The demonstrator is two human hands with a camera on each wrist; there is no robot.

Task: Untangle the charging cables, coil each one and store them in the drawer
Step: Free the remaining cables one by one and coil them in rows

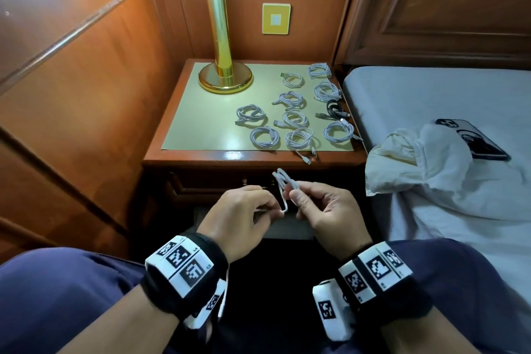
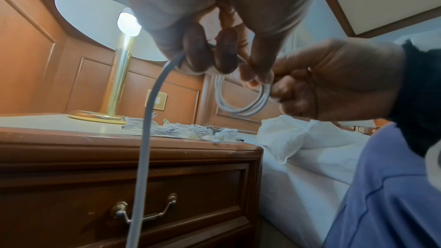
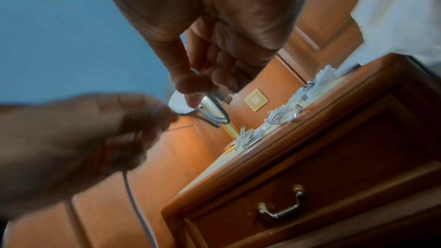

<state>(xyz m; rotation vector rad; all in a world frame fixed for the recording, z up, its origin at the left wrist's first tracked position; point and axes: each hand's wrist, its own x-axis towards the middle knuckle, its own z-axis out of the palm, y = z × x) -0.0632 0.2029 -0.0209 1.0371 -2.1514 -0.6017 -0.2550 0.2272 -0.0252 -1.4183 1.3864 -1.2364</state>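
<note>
Brass lamp (image 1: 222, 66) stands at the back left of the nightstand (image 1: 250, 156), on a pale green mat (image 1: 201, 112). To its right, coiled white cables (image 1: 291, 119) lie in rows on the mat, with one black cable (image 1: 334, 109) near the right edge; all lie apart from the hands. Drawer (image 2: 119, 205) under the top is closed, brass handle (image 2: 145, 212) hanging.

In front of the drawer, left hand (image 1: 238, 218) has fingers curled, pinching a white cable (image 1: 283, 187); a loose length of it drops down from this hand. Right hand (image 1: 327, 210) pinches the part-made coil of the same cable between thumb and fingers, loops sticking up above the fingertips.

Further right, crumpled white cloth (image 1: 425, 164) lies on the bed (image 1: 431, 95), with a phone (image 1: 474, 138) lying just behind the cloth.
</note>
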